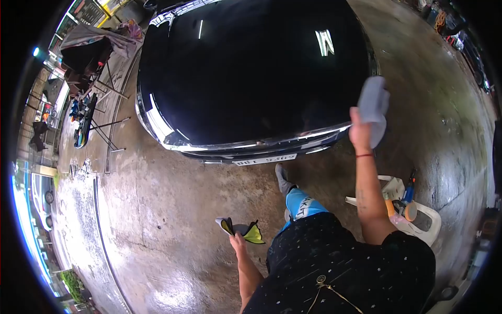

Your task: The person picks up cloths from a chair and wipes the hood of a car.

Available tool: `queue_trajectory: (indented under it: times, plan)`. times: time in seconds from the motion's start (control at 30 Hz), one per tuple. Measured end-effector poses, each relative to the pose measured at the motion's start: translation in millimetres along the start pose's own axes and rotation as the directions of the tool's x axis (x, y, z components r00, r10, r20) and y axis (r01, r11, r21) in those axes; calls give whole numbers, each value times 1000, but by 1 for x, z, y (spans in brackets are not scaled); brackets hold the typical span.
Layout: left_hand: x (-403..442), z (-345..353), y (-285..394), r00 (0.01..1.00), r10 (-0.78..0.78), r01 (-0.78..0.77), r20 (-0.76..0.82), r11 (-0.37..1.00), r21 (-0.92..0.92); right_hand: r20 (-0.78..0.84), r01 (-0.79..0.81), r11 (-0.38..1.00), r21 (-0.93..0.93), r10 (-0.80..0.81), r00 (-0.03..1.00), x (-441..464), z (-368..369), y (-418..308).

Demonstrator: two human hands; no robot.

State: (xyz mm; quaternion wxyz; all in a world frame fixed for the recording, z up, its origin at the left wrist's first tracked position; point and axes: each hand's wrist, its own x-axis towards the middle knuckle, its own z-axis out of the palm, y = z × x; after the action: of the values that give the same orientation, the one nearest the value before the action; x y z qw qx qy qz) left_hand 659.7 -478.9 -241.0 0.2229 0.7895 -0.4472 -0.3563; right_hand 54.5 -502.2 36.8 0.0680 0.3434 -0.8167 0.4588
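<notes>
A glossy black car hood (251,73) fills the upper middle of the view, with a number plate (264,160) at its front edge. My right hand (360,132) is closed on a grey cloth (373,102) beside the hood's right front corner. Whether the cloth touches the car cannot be made out. Low over the floor, away from the car, my left hand (238,244) grips a folded yellow and dark cloth (252,232), whose corners stick out above the fingers.
A white plastic chair (431,225) at the right holds an orange-and-blue tool (409,196) and other items. Folding stands (107,137) and a cloth-covered object (99,44) are at the left. The concrete floor (172,204) looks wet and shiny.
</notes>
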Motion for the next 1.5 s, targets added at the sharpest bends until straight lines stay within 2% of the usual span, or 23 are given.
queue_trajectory:
  times: [0.03, 0.07, 0.13, 0.2, 0.23, 0.3, 0.43, 0.47, 0.53, 0.6, 0.67, 0.7, 0.73, 0.8, 0.83, 0.9, 0.97, 1.07, 1.1, 1.2, 1.33, 1.43, 1.5]
  plan:
    - [12, 2, 21, 1000, -1, 1, 1, 1000, 2, 283, -147, 987, -56, 157, 946, 16, 27, -30]
    - [25, 2, 47, 998, 57, -56, -12, 997, 53, 238, 33, 997, -74, -14, 971, 20, 96, 13]
    - [51, 9, 108, 984, 172, -166, -44, 979, 117, 109, 323, 946, 20, -323, 940, 15, 189, 2]
    - [85, 29, 175, 927, 351, -330, -132, 930, 159, 481, 575, 737, -355, -384, 788, 26, 225, -23]
    - [104, 41, 209, 863, 467, -433, -192, 880, 196, 487, 581, 715, -389, -375, 789, 43, 236, -30]
    - [134, 46, 334, 800, 598, -600, -57, 797, -62, 431, 564, 728, -388, -398, 810, 94, 264, -34]
    - [199, 110, 509, 736, 676, -661, 43, 703, 261, 443, 527, 783, -329, -365, 819, 215, 296, -41]
    - [228, 133, 536, 599, 799, -779, 49, 568, 266, 407, 517, 786, -339, -373, 834, 252, 311, -34]
    - [260, 166, 589, 488, 873, -828, 1, 462, 319, 332, 522, 745, -416, -409, 850, 331, 348, -6]
    - [272, 184, 628, 579, 816, -749, 9, 527, 402, 290, 499, 750, -433, -409, 866, 414, 379, 22]
    - [278, 195, 635, 578, 816, -738, -1, 523, 426, 270, 466, 770, -436, -382, 884, 500, 405, 62]
    - [281, 200, 636, 560, 827, -732, -39, 517, 444, 325, 401, 790, -464, -270, 906, 514, 405, 45]
    - [283, 203, 636, 569, 821, -726, -37, 523, 445, 365, 453, 728, -514, -293, 884, 538, 415, 56]
    - [282, 203, 637, 580, 813, -704, -53, 534, 469, 420, 507, 599, -620, -292, 859, 545, 420, 60]
    - [279, 202, 639, 619, 785, -683, -41, 562, 466, 405, 480, 670, -566, -281, 870, 532, 411, 54]
    - [279, 202, 643, 612, 789, -684, -48, 559, 468, 350, 446, 772, -454, -306, 886, 484, 392, 37]
    - [273, 195, 641, 608, 793, -697, -44, 560, 449, 299, 498, 774, -391, -405, 864, 404, 363, 40]
    - [274, 190, 635, 552, 831, -724, -67, 518, 456, 495, 419, 831, -366, -207, 844, 238, 274, -20]
    - [269, 184, 638, 602, 798, -699, -42, 551, 455, 517, 388, 849, -358, -165, 840, 181, 257, -20]
    - [273, 180, 632, 594, 802, -712, -63, 561, 422, 599, 308, 868, -389, -15, 800, 31, 219, 14]
    - [273, 180, 629, 542, 836, -757, -86, 530, 382, 730, 290, 872, -394, 106, 675, 25, 181, 39]
    - [271, 188, 631, 501, 861, -782, -93, 496, 379, 405, 260, 863, -433, -71, 911, 91, 188, 63]
    - [267, 198, 639, 463, 882, -799, -84, 456, 392, 272, 270, 854, -445, -158, 949, 154, 188, 74]
